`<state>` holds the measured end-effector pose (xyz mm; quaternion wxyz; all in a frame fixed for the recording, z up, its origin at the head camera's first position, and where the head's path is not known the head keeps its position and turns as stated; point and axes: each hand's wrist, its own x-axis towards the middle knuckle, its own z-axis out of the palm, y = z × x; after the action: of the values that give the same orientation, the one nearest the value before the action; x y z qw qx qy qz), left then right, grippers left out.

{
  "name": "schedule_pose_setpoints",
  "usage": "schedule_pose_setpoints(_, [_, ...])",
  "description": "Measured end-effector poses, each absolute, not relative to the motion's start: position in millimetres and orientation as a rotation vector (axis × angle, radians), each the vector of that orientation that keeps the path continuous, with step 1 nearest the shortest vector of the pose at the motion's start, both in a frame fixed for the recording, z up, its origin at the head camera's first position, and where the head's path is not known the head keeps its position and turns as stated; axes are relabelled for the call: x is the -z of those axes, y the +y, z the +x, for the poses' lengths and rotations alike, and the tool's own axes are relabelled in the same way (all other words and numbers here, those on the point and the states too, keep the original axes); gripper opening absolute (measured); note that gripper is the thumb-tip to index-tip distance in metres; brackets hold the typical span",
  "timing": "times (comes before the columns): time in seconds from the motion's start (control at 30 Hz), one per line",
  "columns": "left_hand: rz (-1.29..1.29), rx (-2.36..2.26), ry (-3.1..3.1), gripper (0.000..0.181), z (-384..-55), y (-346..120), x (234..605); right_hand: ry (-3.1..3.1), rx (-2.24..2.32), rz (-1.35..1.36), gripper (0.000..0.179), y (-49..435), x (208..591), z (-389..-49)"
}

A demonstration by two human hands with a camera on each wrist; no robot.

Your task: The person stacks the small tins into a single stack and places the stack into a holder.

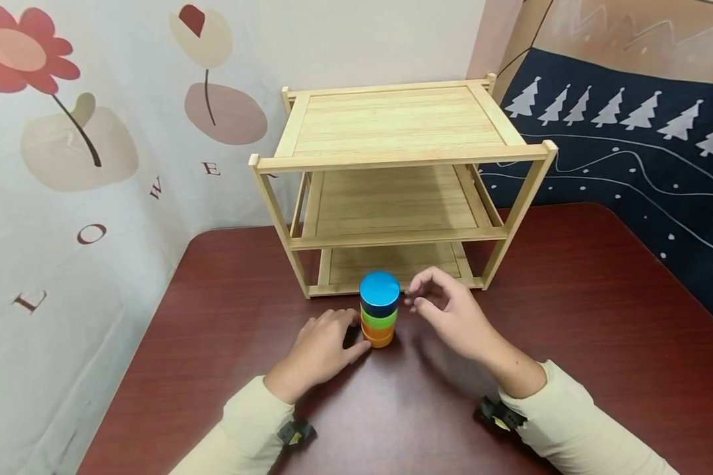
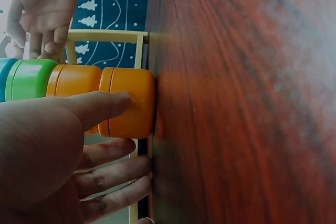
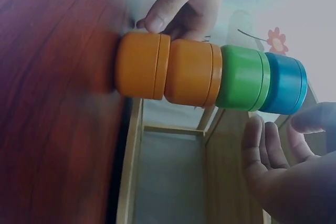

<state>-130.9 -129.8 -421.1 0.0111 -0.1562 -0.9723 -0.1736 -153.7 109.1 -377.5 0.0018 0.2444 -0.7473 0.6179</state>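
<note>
Fingers of the left hand (image 1: 321,346) spread loosely beside the bottom orange jar (image 3: 139,66), contact unclear; those of the right hand (image 1: 456,321), slightly bent, hold nothing near the blue jar (image 1: 379,290). Between both stands the stack of jars (image 1: 379,319) on the desk (image 1: 600,297), a wooden rack (image 1: 392,122) beyond

My head view looks forward and down on table (image 1: 220,277) and shelf (image 1: 392,125) from farther off; low, close, sideways-turned, my wrist views share the stacked jars (image 1: 379,319) from opposite sides.
</note>
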Motion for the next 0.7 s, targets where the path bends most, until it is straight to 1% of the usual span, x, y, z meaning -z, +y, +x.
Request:
schedule_pose_setpoints(0.23, [-0.49,0.541,-3.035,0.045,-132.2,-128.6,419.9,-2.426,-2.082,0.726,0.017,109.4,384.2,-160.4])
schedule_pose_setpoints(0.7, [-0.493,0.547,-3.041,0.046,-131.0,-130.3,419.7,-2.712,-2.014,0.793,0.027,109.1,403.0,-164.4])
